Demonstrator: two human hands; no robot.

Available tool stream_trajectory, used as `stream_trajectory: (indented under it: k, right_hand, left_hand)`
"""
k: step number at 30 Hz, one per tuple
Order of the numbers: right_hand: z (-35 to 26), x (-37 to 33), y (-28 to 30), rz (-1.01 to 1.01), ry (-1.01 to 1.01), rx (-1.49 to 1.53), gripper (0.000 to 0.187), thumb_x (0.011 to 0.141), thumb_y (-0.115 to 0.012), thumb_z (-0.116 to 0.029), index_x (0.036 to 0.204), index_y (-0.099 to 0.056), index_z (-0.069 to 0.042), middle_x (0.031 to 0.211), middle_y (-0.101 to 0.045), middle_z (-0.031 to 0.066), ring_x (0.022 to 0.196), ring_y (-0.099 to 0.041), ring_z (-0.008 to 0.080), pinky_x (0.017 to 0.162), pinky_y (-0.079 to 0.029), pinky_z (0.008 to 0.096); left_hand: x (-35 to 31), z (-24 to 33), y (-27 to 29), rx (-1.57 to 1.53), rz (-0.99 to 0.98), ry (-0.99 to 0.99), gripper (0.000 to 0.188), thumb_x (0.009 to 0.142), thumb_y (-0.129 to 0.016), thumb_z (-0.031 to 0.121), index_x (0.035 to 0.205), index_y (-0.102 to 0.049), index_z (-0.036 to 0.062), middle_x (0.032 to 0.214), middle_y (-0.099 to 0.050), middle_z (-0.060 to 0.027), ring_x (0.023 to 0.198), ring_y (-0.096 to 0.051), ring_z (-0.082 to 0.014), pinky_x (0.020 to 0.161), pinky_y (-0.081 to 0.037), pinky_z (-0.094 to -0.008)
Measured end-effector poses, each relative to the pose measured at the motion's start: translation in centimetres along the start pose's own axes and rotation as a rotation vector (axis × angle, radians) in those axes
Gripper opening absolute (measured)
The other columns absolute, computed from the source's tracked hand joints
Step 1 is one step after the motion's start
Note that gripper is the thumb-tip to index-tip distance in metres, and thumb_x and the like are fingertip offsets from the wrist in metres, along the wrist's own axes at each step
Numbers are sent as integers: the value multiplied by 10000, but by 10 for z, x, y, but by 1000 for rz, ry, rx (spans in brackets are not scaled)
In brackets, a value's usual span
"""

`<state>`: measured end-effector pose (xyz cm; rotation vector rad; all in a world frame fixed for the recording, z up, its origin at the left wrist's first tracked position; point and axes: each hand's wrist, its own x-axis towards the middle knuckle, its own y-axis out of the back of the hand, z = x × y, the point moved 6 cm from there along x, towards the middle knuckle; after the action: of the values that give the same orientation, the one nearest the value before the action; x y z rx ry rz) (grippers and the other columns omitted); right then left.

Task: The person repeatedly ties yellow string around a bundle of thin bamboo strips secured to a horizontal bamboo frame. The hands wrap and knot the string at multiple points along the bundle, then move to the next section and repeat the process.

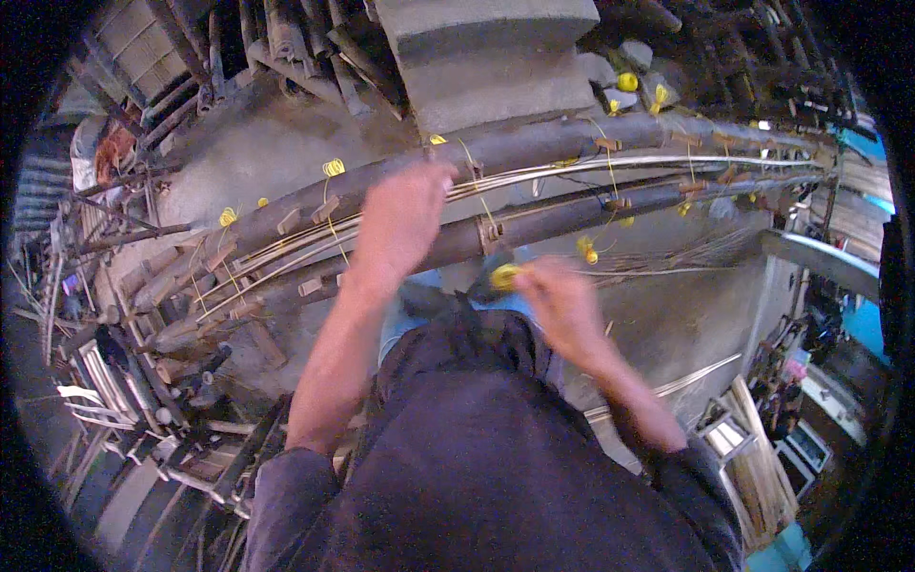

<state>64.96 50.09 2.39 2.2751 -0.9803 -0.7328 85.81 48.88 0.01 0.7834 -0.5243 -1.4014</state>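
Note:
Two long dark poles lie across in front of me, the far pole (534, 140) and the near pole (558, 217), with thin pale strips (658, 164) running between them. My left hand (405, 214) reaches over to the far pole, its fingers curled together beside a small brown peg; what they grip is hidden and slightly blurred. Close to my body, past the near pole, my right hand (560, 300) pinches a small bundle of yellow cord (505, 277). A yellow cord (474, 172) spans the poles just right of my left hand, near a wooden block (491, 232).
Further yellow cord bundles (333, 168) hang along the poles. Beyond stands a concrete step (496, 76), with stones (598, 69) to its right. Stacked wood (305, 48) lies far left, and a wooden frame (726, 437) leans at the lower right.

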Motion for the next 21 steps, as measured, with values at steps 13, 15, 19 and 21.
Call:
stream_trajectory:
  k: [13, 15, 19, 21]
  right_hand:
    - [-34, 216, -8, -98, 52, -438, 580, 930, -418, -523, 826, -672, -12, 845, -670, 222, 840, -655, 379, 739, -515, 452]
    - [4, 238, -20, 21, 277, -236, 540, 940, -430, -486, 766, -652, -25, 764, -665, 186, 716, -663, 331, 654, -508, 442]
    - [-71, 88, 7, -148, 470, 410, 312, 964, -436, -311, 869, -556, -39, 709, -588, 151, 719, -621, 294, 629, -468, 397]
    - [-21, 28, -56, -431, 497, 135, 254, 912, -484, -254, 811, -583, -43, 732, -632, 174, 720, -659, 329, 659, -512, 465]
  left_hand:
    - [-7, 10, -40, 119, 341, -152, 170, 840, -651, 239, 780, -674, 81, 673, -637, -128, 643, -633, -325, 596, -477, -467]
    - [3, 19, -39, 99, 377, -241, 174, 832, -661, 247, 763, -662, 87, 666, -635, -121, 624, -628, -319, 570, -466, -463]
    - [-19, -3, -25, -32, 443, -165, 160, 831, -672, 247, 760, -666, 104, 699, -651, -93, 660, -630, -288, 615, -472, -412]
    - [-8, 7, -33, 59, 375, -72, 141, 862, -642, 217, 822, -699, 94, 772, -685, -64, 703, -634, -262, 680, -485, -371]
